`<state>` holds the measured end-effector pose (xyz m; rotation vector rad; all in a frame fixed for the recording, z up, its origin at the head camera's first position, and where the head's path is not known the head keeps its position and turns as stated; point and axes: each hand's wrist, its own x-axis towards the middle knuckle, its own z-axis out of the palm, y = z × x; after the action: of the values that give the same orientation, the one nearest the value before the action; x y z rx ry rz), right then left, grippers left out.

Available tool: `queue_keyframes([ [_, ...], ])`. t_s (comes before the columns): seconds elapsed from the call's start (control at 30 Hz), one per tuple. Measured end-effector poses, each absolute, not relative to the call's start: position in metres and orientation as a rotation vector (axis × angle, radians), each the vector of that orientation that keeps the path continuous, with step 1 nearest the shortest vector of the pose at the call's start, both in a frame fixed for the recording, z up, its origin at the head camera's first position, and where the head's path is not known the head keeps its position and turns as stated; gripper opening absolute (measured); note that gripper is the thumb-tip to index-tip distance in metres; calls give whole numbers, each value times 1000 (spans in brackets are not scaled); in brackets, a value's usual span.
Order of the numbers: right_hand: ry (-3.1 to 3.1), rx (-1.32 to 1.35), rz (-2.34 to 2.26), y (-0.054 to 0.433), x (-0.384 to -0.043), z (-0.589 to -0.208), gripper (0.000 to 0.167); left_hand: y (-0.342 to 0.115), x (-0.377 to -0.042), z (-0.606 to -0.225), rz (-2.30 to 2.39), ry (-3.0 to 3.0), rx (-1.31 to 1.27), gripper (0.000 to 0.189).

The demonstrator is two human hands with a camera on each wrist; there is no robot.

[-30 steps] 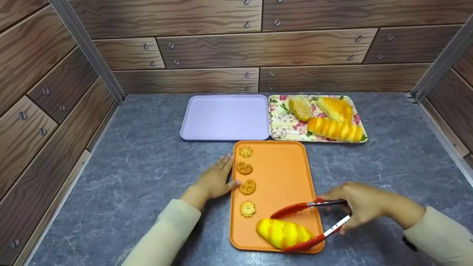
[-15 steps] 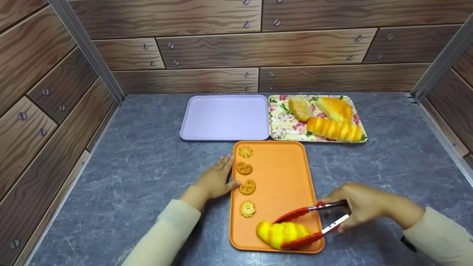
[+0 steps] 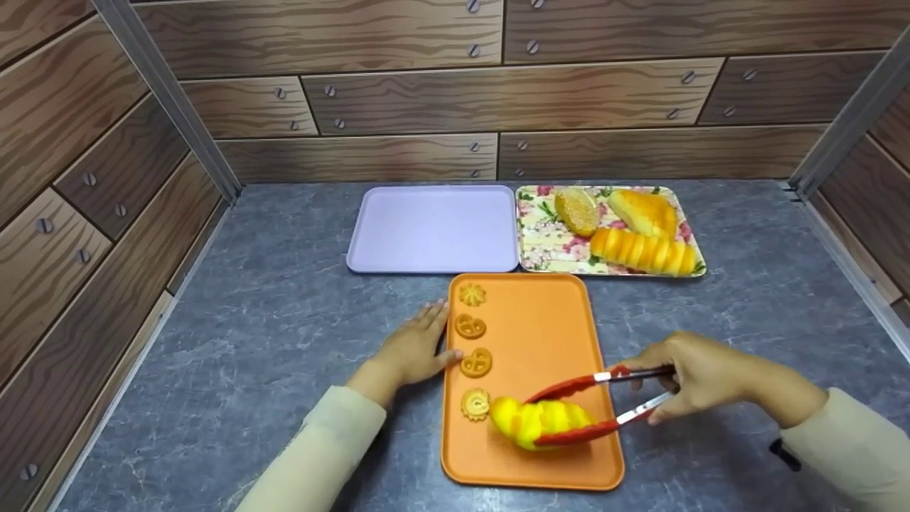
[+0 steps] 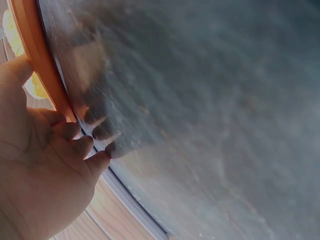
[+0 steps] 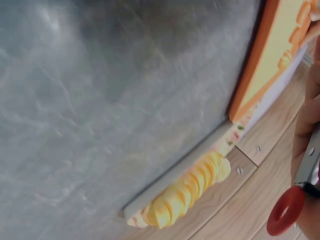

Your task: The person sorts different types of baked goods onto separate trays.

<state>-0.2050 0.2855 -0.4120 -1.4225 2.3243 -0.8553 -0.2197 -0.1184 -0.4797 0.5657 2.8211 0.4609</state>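
My right hand (image 3: 700,373) grips red-tipped metal tongs (image 3: 583,433) at the right edge of the orange tray (image 3: 533,334). A yellow segmented bread roll (image 3: 540,419) is between the tongs' red arms, over the near part of the tray. In the right wrist view, the tongs' red end ring (image 5: 286,211) shows beside the hand. My left hand (image 3: 414,346) rests at the tray's left side, fingers extended on the table and thumb over the rim. Along that side lie a round cookie (image 3: 475,404), two pretzel-shaped cookies (image 3: 475,363) and a flower-shaped cookie (image 3: 472,294).
Behind the orange tray stands a bare lilac tray (image 3: 435,229). Beside it, a floral tray (image 3: 537,256) holds a sesame-topped bun (image 3: 576,211), a triangular bread (image 3: 645,211) and a long ridged loaf (image 3: 643,251). Plank-patterned walls (image 3: 498,99) enclose the grey table (image 3: 284,299).
The tongs have closed in on the bread roll and moved away from the tray's near edge with it, toward the round cookie. My right hand rose slightly; the left stayed in place.
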Motion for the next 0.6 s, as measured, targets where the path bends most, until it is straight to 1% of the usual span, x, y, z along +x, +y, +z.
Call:
queue_keyframes([
  [0.13,2411,-1379,-844,285,-212,-403,54,-118,-219,-479,460,2815,561,82],
  [0.23,2474,-1358,-846,285,-219,-397,57,-118,-219,-479,458,2815,559,82],
  [0.4,2637,-1309,-830,282,-232,-396,59,-118,-220,-480,455,2820,567,82],
  [0.6,2804,-1107,-879,275,-244,-404,63,-118,-220,-479,467,2824,573,82],
])
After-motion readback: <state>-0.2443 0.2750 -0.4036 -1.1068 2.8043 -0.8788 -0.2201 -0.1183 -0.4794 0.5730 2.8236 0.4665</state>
